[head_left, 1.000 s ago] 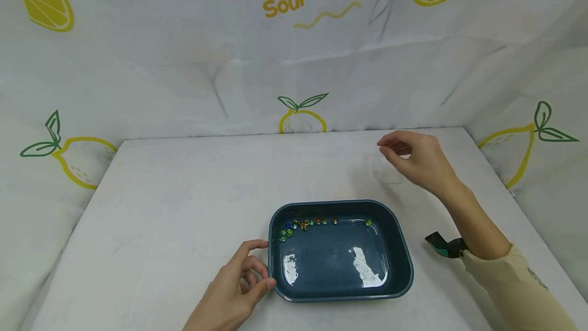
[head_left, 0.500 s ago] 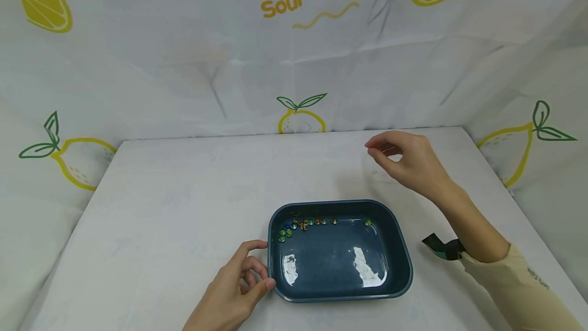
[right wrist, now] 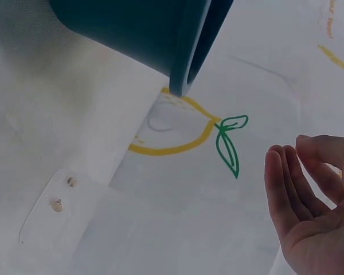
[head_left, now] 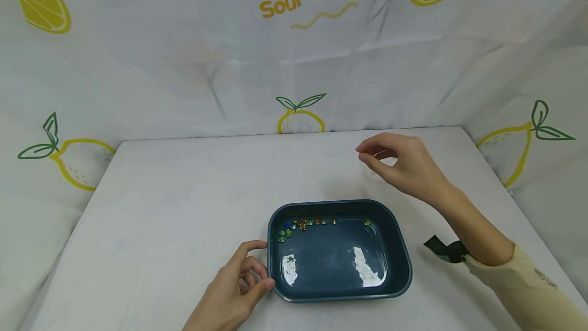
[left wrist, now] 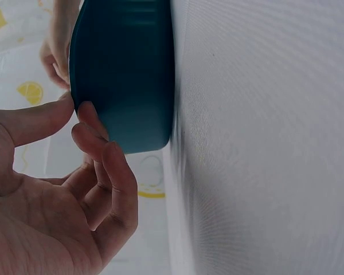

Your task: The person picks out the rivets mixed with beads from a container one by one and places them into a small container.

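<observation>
A dark blue-green tray (head_left: 340, 290) sits on the white table, with several coloured glass beads (head_left: 317, 221) and a small gold piece (head_left: 301, 225) along its far inner side. At the tray's near left corner my left hand (head_left: 239, 282) touches the outside, thumb tip at the rim and the other fingers loosely bent against the wall. Raised above the table beyond the tray is my right hand (head_left: 401, 165). Its fingertips (right wrist: 273, 153) are drawn close to the thumb, and I see nothing between them. Below it lies a clear flat holder (right wrist: 43, 220) with two small pale beads (right wrist: 57, 205) in it.
White cloth with lemon drawings (head_left: 300, 121) hangs behind and at both sides of the table (head_left: 184, 208). A black strap (head_left: 445, 249) sticks out from the right sleeve (head_left: 519, 285) above the table, right of the tray.
My right hand has drifted left above the table, away from over the clear holder. The left hand, the tray and its beads stay as they were.
</observation>
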A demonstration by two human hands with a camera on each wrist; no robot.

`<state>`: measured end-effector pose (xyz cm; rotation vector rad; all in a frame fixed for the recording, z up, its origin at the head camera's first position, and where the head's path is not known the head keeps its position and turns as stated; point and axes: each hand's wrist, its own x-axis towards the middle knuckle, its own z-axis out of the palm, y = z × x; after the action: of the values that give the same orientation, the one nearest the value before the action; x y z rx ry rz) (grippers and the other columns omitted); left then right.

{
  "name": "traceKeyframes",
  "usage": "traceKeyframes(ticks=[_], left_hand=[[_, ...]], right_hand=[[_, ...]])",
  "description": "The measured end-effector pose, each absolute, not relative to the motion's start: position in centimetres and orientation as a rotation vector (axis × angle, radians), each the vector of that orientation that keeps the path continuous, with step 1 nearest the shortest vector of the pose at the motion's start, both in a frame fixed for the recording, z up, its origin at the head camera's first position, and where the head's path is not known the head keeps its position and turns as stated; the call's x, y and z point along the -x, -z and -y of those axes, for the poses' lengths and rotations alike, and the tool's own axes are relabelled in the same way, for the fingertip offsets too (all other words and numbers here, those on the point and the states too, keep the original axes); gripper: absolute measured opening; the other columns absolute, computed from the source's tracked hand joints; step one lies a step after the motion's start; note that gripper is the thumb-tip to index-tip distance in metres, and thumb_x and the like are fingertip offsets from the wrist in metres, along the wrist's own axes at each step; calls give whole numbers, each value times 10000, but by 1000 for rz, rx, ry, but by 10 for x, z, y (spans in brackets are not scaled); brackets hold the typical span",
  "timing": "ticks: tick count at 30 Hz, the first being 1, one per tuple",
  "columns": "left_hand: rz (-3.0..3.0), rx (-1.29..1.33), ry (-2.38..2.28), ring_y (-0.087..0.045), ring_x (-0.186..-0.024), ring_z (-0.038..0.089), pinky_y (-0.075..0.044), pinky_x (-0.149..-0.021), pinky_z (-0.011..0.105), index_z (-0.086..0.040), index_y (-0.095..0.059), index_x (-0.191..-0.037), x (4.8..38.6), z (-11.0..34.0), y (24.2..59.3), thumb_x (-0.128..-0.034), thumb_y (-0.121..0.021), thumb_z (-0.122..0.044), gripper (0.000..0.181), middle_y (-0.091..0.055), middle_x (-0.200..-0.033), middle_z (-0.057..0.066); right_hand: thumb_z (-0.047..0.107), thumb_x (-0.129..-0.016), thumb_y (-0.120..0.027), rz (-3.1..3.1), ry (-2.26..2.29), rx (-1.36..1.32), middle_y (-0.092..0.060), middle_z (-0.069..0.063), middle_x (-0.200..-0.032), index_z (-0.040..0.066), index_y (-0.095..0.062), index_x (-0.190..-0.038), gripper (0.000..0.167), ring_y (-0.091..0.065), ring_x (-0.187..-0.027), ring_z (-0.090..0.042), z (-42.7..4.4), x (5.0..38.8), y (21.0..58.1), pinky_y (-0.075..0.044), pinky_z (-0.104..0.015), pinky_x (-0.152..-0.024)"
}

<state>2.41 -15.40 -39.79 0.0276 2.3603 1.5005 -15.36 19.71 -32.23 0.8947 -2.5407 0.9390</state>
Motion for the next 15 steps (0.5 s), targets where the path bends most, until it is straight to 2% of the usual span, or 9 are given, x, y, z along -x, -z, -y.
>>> traceKeyframes(ticks=[7, 15], left_hand=[[-2367, -21, -1492, -565, -665, 46, -516, -633, 212, -134, -521, -1490, -24, 154, 398, -935, -870, -235, 663, -689, -928, -27], [-2375, -26, -1492, -561, -670, 40, -512, -640, 208, -143, -528, -1489, -25, 154, 398, -937, -869, -244, 657, -691, -925, -33]], right_hand=[[-17, -905, -835, 2509, -993, -967, -827, -1, -1020, 105, -807, -1089, 222, -791, -873, -133, -189, 149, 317, -567, -82, -857], [-40, -889, -840, 2500, -991, -1036, -829, 0, -1021, 102, -806, -1087, 246, -785, -865, -116, -182, 145, 312, -577, -96, -853]])
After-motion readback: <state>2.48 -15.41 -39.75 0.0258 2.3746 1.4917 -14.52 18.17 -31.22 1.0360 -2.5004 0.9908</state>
